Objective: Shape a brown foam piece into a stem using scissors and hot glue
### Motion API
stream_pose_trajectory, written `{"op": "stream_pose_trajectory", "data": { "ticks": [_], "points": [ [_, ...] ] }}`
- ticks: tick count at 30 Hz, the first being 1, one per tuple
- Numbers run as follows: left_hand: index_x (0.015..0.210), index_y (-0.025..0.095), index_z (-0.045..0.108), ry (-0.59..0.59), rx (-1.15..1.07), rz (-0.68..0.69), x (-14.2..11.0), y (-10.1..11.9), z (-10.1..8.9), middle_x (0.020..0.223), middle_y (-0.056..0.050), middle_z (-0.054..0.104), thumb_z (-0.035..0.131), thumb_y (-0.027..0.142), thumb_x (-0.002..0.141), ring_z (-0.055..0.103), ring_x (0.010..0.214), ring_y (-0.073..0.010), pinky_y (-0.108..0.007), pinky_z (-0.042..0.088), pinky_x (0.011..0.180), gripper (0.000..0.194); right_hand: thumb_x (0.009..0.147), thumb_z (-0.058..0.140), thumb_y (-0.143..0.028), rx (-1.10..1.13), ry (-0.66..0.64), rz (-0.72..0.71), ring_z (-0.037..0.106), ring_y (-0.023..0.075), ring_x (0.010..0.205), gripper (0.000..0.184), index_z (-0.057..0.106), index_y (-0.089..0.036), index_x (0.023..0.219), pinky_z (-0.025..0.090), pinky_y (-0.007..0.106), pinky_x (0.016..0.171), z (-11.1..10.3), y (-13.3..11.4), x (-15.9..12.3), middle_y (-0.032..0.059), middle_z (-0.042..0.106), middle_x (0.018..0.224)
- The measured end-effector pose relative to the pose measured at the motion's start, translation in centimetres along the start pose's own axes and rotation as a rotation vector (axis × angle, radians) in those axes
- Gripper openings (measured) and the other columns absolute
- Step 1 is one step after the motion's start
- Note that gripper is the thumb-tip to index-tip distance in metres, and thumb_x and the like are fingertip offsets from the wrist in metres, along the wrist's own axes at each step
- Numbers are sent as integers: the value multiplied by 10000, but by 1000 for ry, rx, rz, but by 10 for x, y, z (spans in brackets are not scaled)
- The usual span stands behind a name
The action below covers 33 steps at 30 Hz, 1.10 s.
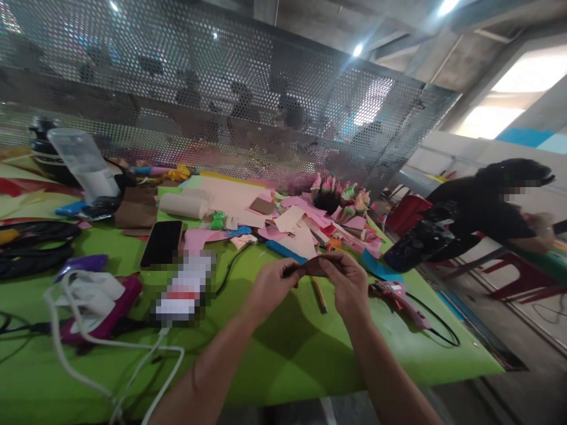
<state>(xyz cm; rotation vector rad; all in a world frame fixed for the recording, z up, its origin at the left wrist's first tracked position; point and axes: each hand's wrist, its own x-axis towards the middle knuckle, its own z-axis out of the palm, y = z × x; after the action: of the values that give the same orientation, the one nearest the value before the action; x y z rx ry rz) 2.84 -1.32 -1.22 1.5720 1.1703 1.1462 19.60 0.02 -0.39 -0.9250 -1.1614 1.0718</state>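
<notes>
Both my hands hold a small dark brown paper piece (312, 267) above the green table. My left hand (275, 284) pinches its left end, and my right hand (348, 280) grips the right end with thumb and fingers. The piece looks bent or curved; its exact shape is partly hidden by my fingers. Just below it lies a pencil (319, 295) on the table. A blue stick-like thing (286, 251) rests behind my left hand. To the right of my right hand lies a pink glue gun (405, 302) with a black cord.
Pink and cream paper scraps (301, 221) pile up behind my hands. On the left are a black phone (162, 243), a second, blurred-out device, white cables and a magenta power strip (104, 307). A dark bottle (420, 239) stands right. A person (482, 206) leans over another table.
</notes>
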Motion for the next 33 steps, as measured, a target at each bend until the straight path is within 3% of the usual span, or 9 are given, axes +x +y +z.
{"op": "stream_pose_trajectory", "data": {
  "ticks": [5,9,11,17,22,27,33],
  "points": [
    [771,163,671,83,-125,-76,2,1,2,607,8,603,589,415,805,492,563,-123,-242,349,546,267,635,866,-329,94,28,-17,685,180,786,325,739,-250,924,541,296,727,6,1,0,11,761,884],
    [749,166,662,125,-161,-30,2,4,2,617,-3,627,596,389,794,534,589,-133,-246,394,581,237,647,856,-328,63,-161,58,666,196,728,219,755,-205,798,526,320,725,15,8,-3,32,748,767],
    [748,169,662,113,-158,6,1,5,2,635,-5,640,586,363,797,552,607,-136,-248,407,599,215,660,846,-318,30,-186,76,658,195,711,169,760,-195,738,520,323,732,18,11,-4,33,742,738],
    [766,171,665,88,-144,0,0,7,3,627,-4,629,587,404,819,547,615,-141,-249,402,601,252,625,840,-287,107,-71,75,668,202,698,145,776,-222,738,530,338,736,17,8,-2,12,759,741],
    [768,169,648,88,-127,-17,1,8,2,623,0,619,587,429,823,528,606,-138,-250,396,599,272,602,855,-342,148,67,97,625,166,604,199,762,-221,730,508,303,618,11,-1,2,8,741,695],
    [739,175,632,101,-136,-13,1,8,3,621,4,608,595,444,822,542,624,-142,-253,403,614,284,546,884,-384,139,187,24,546,117,542,259,702,-218,626,436,246,532,3,-3,9,-25,655,589],
    [719,175,623,117,-130,1,1,5,3,619,4,612,582,426,831,547,618,-139,-253,408,617,278,603,854,-455,89,193,-39,538,124,578,292,694,-217,656,441,253,560,-1,1,13,-13,645,630]
  ]
}}
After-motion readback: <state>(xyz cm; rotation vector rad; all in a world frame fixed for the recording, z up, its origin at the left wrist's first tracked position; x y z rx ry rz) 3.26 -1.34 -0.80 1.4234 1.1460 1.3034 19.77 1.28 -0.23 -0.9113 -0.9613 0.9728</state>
